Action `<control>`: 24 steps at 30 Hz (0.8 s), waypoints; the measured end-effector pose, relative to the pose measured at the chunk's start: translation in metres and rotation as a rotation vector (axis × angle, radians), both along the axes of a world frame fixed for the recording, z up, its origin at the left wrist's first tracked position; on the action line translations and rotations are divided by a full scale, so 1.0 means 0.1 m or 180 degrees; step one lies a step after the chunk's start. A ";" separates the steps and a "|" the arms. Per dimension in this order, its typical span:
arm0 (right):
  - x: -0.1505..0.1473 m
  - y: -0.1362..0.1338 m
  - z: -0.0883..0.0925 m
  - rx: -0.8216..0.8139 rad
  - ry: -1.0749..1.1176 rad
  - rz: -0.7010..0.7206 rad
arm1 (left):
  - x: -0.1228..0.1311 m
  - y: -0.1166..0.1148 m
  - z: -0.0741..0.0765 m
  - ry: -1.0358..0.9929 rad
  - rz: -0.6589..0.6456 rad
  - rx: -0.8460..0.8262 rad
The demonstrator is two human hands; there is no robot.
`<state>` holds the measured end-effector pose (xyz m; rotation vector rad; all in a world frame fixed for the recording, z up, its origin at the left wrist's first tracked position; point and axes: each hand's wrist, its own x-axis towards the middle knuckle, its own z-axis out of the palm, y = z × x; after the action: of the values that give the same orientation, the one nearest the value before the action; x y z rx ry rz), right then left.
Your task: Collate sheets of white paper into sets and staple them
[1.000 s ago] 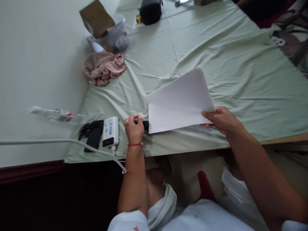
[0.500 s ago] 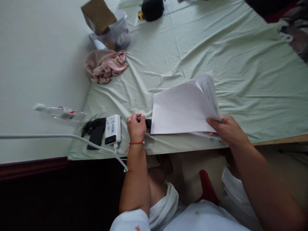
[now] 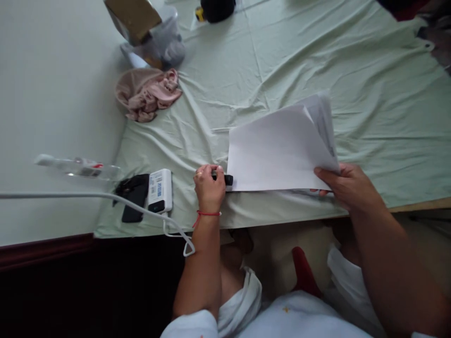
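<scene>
My left hand (image 3: 210, 185), with a red string bracelet at its wrist, is closed around a small black stapler (image 3: 228, 180), mostly covered by the fingers. The stapler's blunt end reaches the lower left corner of a stack of white paper sheets (image 3: 275, 155). At the stack's lower right side, my right hand (image 3: 347, 183) grips the sheets, thumb on top and fingers underneath. The top sheet is blank. Its right part bows upward, and sheets with grey print show behind it.
Left of my left hand lie a white power bank (image 3: 160, 190) with a cable and a black phone (image 3: 136, 206). A white cable (image 3: 116, 199) crosses in front. A clear bottle (image 3: 79, 167), pink cloth (image 3: 150, 94), plastic tub (image 3: 165, 42) and cardboard box (image 3: 136, 19) are farther left.
Both hands and the paper stack have shifted slightly right in view. The stapler's end now shows in front of the paper's left edge, where it was beside it before.
</scene>
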<state>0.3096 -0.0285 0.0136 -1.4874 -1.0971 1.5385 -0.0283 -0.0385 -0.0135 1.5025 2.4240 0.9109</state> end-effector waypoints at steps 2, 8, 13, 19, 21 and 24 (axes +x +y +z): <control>0.03 0.01 -0.01 -0.0012 0.0008 -0.0054 | 0.03 -0.01 0.01 0.0040 0.0032 -0.0070; 0.00 0.04 0.01 -0.0104 0.0073 -0.0112 | -0.01 -0.02 0.04 0.0231 0.0095 0.0110; -0.05 0.03 0.03 -0.0091 0.0034 -0.0112 | 0.08 -0.02 0.10 0.0252 0.0117 -0.0255; -0.09 0.05 -0.02 0.0019 0.0216 -0.0306 | 0.23 -0.08 0.17 0.0897 -0.0094 -0.0920; -0.10 0.05 -0.05 0.0063 0.0289 -0.0351 | 0.25 -0.10 0.16 0.1036 -0.0138 -0.0933; -0.11 0.05 -0.07 0.0125 0.0323 -0.0412 | 0.27 -0.10 0.15 0.1049 -0.0153 -0.0938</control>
<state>0.2985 -0.0232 0.0067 -1.4098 -0.9486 1.4776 -0.0012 -0.0484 0.0016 1.6940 2.5807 0.2928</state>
